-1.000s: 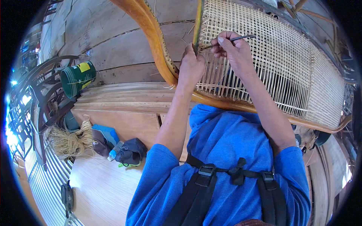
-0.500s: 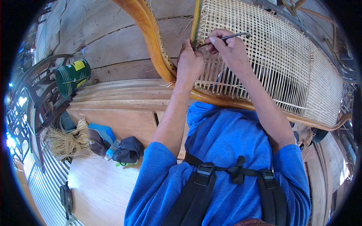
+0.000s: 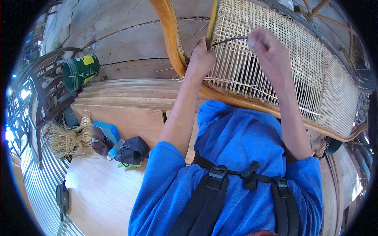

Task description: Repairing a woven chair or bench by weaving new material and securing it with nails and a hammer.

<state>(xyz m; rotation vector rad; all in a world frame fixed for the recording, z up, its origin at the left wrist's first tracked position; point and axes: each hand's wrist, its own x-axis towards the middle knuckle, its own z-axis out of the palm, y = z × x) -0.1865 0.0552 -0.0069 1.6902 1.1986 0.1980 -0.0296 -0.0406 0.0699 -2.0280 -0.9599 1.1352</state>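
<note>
A curved wooden seat frame carries a woven cane panel across my front. Its lower part has strands running mostly one way, with open gaps between them. My left hand is closed on the green-yellow side rail, thumb at its edge; whether it also pinches a strand is hidden. A thin dark metal awl reaches from beside that thumb to my right hand. The right hand is slightly blurred and closed above the weave, covering the awl's bent end.
On the left lie a green bucket, a bundle of cane strands, a dark bag and a small bottle. Dark carved wooden frames stand at the far left. A black strapped object rests on corrugated sheeting.
My right hand has moved right, away from my left hand, toward the awl's bent end. My left hand stays at the rail. The whole view has shifted slightly.
</note>
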